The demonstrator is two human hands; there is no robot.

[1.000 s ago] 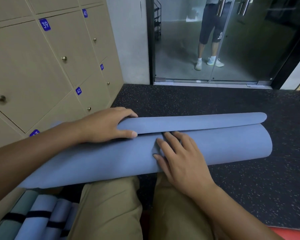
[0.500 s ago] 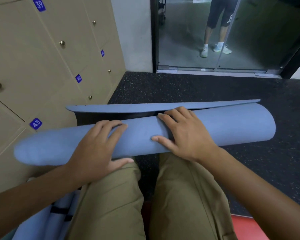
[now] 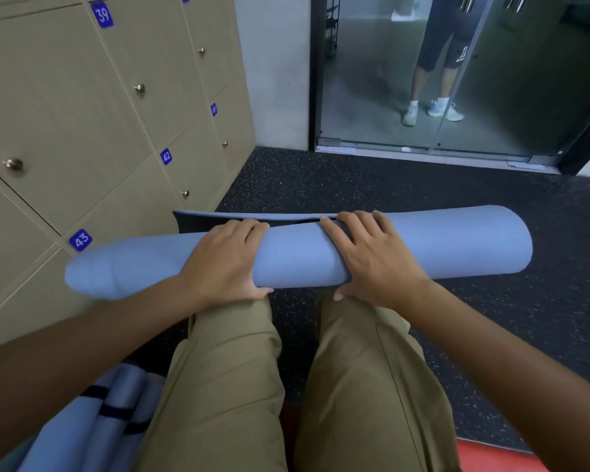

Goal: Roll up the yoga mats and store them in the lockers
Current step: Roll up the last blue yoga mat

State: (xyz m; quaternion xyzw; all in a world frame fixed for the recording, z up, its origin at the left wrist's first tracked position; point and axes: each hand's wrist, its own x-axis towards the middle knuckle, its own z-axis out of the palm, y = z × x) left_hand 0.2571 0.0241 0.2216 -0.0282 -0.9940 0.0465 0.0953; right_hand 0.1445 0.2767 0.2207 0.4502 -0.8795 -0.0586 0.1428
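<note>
Head view: your left hand [image 3: 223,264] and right hand [image 3: 372,257] both clasped the blue yoga mat [image 3: 300,253] across your knees, right of the lockers [image 3: 82,114]; rolling looked nearly finished; next, tuck the loose flap.

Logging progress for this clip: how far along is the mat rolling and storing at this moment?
Done: rolled, strapped mats lie at lower left. In hand: the left hand and right hand grip the blue mat, nearly rolled, with a short flap loose on the floor. Left: finishing this roll and storing everything, since every visible locker door is closed.
</note>
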